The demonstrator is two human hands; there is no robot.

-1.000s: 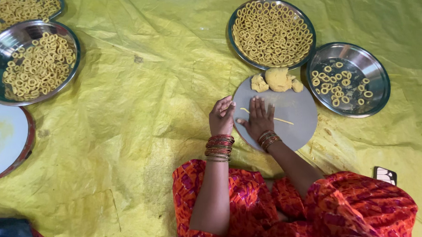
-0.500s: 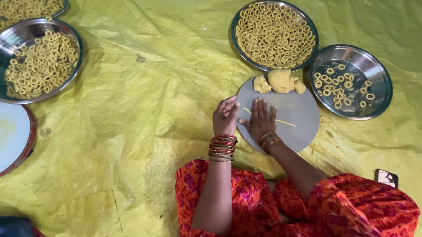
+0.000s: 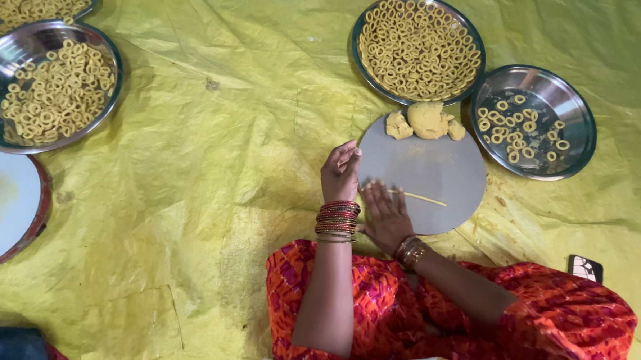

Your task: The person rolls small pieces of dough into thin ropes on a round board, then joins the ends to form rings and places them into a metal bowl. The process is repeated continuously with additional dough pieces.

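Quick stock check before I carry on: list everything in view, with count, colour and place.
board: one, grey, round, centre
dough strand: one, yellow, on board by right hand
dough lumps: about three, yellow, board's far edge
ring plates: four in view, steel, two top right, two top left, holding yellow rings
white plate: one, red-rimmed, left edge
phone: one, dark, right
sheet: one, yellow, under all
left hand: raised at board's edge, red bangles
right hand: flat on strand
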